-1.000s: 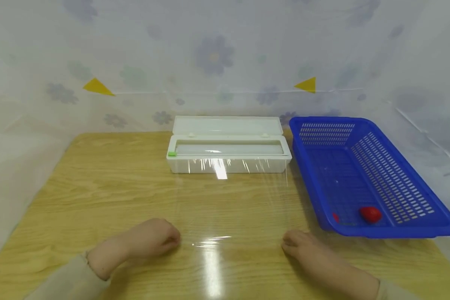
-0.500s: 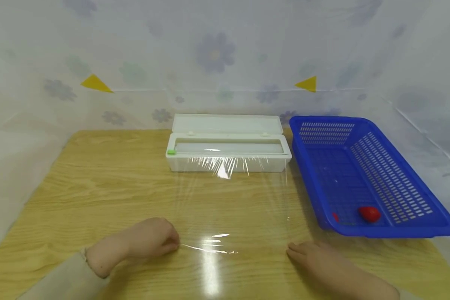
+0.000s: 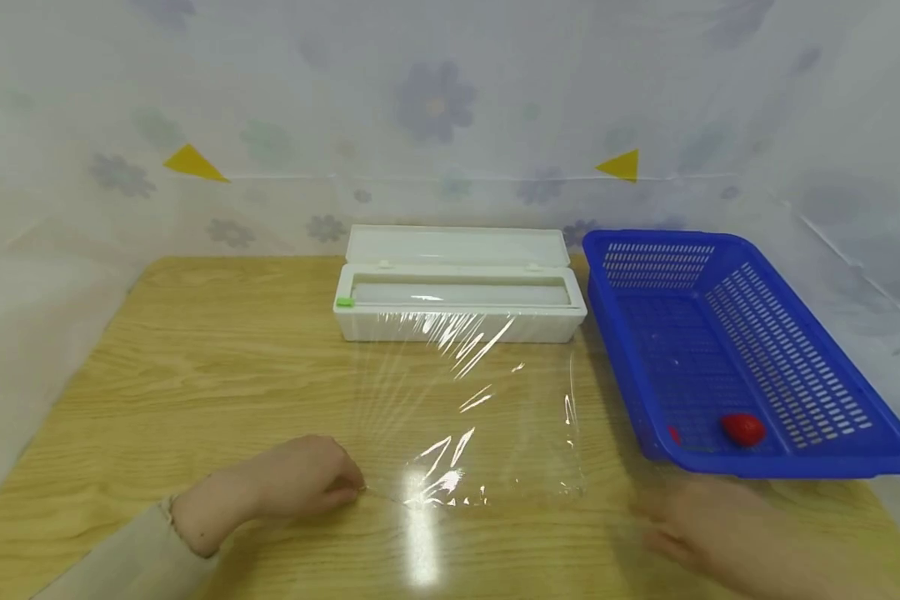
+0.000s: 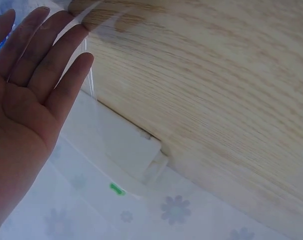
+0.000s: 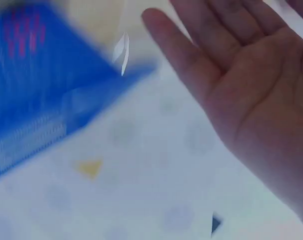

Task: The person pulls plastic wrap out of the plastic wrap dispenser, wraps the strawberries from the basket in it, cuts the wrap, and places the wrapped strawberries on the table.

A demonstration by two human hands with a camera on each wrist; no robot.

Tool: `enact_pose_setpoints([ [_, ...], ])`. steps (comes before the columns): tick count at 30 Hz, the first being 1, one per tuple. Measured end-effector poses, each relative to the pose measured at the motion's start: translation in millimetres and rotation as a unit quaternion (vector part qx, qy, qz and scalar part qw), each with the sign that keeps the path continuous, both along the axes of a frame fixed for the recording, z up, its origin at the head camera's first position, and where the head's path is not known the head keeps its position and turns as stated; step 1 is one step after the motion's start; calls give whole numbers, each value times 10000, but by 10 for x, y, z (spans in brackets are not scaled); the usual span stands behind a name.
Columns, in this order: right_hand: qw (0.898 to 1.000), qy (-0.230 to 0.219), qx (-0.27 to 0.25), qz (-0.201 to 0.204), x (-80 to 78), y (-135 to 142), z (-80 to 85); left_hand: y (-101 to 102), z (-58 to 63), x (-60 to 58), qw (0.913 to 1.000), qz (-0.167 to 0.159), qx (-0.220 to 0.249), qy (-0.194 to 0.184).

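Observation:
A sheet of clear cling film [image 3: 487, 417] stretches over the table from a white cling film box [image 3: 461, 327] with a raised lid. At the sheet's near left corner my left hand [image 3: 303, 477] pinches the film's edge between thumb and fingers; the exact contact is hard to see. In the left wrist view, the palm and fingers of that left hand [image 4: 29, 90] show beside the film. My right hand [image 3: 720, 529], blurred by motion, is apart from the film, in front of the basket. Its fingers look extended in the right wrist view, holding nothing.
A blue plastic basket [image 3: 622, 367] stands at the right with a red strawberry-like fruit [image 3: 743, 429] inside and another bit of red beside it. A green slider [image 3: 345, 302] sits at the box's left end. A flower-patterned sheet [image 3: 435, 108] hangs behind the wooden table [image 3: 217, 350].
My right hand has let go of the film and moved right towards the basket's front. The film's right side now lies slack and wrinkled. The left hand has barely moved.

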State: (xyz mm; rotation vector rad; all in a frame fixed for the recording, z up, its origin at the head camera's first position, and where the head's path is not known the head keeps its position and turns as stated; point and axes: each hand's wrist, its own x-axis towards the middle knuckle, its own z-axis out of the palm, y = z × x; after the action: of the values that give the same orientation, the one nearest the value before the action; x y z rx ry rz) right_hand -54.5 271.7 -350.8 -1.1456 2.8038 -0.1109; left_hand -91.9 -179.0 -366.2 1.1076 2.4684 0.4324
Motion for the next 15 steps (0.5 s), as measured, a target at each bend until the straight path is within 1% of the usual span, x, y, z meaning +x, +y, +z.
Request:
enact_pose_setpoints([
  [1,9991,-184,134,-360,-88,59,142,0,1,-3,10000,-20,11,4],
  [2,9959,-482,298,-707,-196,120,273,0,1,-8,10000,-36,20,1],
  [3,9906,-818,443,-1001,-307,117,495,1,2,-10,10000,-43,42,-19],
  [4,9835,-1150,549,-1283,-427,185,601,1,3,-12,10000,-57,45,2],
  [6,9682,-1587,693,-1804,-638,332,711,-2,2,-11,9999,-92,47,56],
  [8,9589,-1813,742,-2052,-798,504,695,-8,0,-4,9999,-112,23,112],
  [11,9623,-1608,860,-2019,-924,713,541,-18,-6,15,9998,-84,-31,151],
  [15,9665,-1516,1040,-1789,-980,860,304,-29,-21,31,9999,0,-40,102],
])
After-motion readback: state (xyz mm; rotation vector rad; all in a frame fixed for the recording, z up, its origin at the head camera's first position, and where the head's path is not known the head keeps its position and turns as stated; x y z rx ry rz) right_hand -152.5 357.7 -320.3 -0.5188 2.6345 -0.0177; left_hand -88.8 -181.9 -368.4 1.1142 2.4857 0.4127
